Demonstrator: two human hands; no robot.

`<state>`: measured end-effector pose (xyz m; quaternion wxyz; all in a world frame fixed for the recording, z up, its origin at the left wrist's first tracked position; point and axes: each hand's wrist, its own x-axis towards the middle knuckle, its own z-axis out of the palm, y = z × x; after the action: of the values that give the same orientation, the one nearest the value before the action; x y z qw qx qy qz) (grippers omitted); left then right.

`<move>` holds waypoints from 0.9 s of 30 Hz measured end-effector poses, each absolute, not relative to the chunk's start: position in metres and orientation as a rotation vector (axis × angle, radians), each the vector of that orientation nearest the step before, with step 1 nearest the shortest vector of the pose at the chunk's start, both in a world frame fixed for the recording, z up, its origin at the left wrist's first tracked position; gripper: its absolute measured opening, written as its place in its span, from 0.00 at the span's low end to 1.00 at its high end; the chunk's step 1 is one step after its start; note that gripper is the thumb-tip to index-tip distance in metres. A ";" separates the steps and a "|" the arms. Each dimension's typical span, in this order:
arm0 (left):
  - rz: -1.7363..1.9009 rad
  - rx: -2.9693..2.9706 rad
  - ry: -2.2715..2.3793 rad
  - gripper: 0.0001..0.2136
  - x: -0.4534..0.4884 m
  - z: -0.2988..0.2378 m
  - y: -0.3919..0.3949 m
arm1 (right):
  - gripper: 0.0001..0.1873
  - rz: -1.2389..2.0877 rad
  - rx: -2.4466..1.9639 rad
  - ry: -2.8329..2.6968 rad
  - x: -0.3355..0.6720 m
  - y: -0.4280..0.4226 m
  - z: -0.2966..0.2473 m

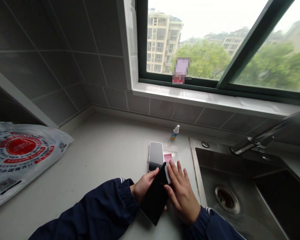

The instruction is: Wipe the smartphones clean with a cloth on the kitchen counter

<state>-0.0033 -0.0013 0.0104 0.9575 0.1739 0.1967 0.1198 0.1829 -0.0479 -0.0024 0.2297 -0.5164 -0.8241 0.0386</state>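
Observation:
My left hand (142,186) grips a flat black slab (155,196), perhaps a phone or tablet, tilted above the counter, thumb along its upper left edge. My right hand (183,193) lies against its right side, fingers stretched over a pale cloth (167,174) with a zigzag edge. Most of that cloth is hidden under the fingers. Just beyond my hands a white-edged phone (155,154) rests on the counter, screen up. Beside it lies a clear case (175,155) with a pink piece (168,157) in or under it. A small spray bottle (174,134) stands upright behind them.
A steel sink (200,173) with a tap (252,140) is set into the counter (110,143) on the right. At the left lies a white plastic bag (40,160) with red print. A tiled wall and a window sill (190,96) bound the back.

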 end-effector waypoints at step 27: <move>0.439 0.313 0.332 0.38 0.003 0.020 -0.002 | 0.31 0.103 -1.135 -2.456 0.175 -0.058 0.005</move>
<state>0.0028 -0.0020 0.0199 0.9503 0.1537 0.1634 0.2160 0.1753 -0.0578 0.0053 0.2154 -0.4094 -0.8858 0.0371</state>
